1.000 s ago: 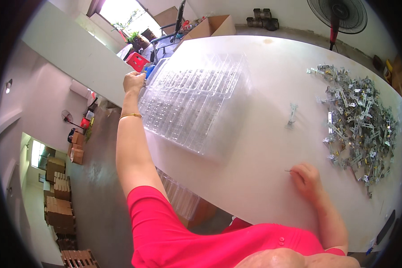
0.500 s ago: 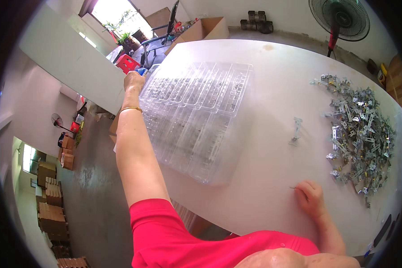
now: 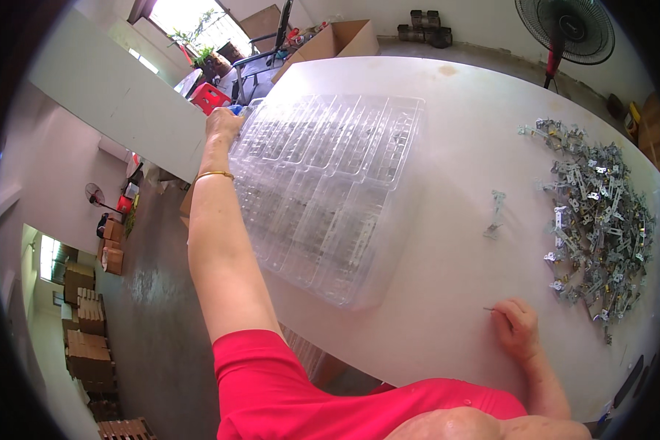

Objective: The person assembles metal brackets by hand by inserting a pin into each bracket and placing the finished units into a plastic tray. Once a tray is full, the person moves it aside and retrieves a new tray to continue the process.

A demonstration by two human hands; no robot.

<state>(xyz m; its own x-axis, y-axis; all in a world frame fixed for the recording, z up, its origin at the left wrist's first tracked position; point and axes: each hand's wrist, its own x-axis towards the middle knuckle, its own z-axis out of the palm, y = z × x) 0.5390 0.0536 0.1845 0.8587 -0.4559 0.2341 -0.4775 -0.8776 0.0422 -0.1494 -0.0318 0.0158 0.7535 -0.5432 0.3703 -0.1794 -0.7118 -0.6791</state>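
Across the middle left of the frame lies one stack of clear plastic compartment trays (image 3: 323, 169); its layers cannot be counted, but small metal parts show through the plastic. At its upper left corner is the left hand (image 3: 224, 125), fingers curled, with one blue object (image 3: 236, 110) at the fingertips; whether the hand grips it, or the tray edge, cannot be told. Toward the lower right, the right hand (image 3: 517, 326) pinches one thin metal pin (image 3: 489, 309) between thumb and curled forefinger, the tip jutting leftward. Above that hand lies one loose metal bracket (image 3: 497, 209), apart from a heap of metal brackets (image 3: 601, 220) at right, too tangled to count.

All these rest on a white table (image 3: 433, 308) with one brownish stain near its upper edge. Beyond it stand one pedestal fan (image 3: 565, 31) at upper right, one open cardboard box (image 3: 359, 38) at top centre, one armchair (image 3: 282, 28) and one red stool (image 3: 209, 97) at upper left. Stacked cartons (image 3: 88, 352) line the lower left, above the grey floor (image 3: 154, 330).
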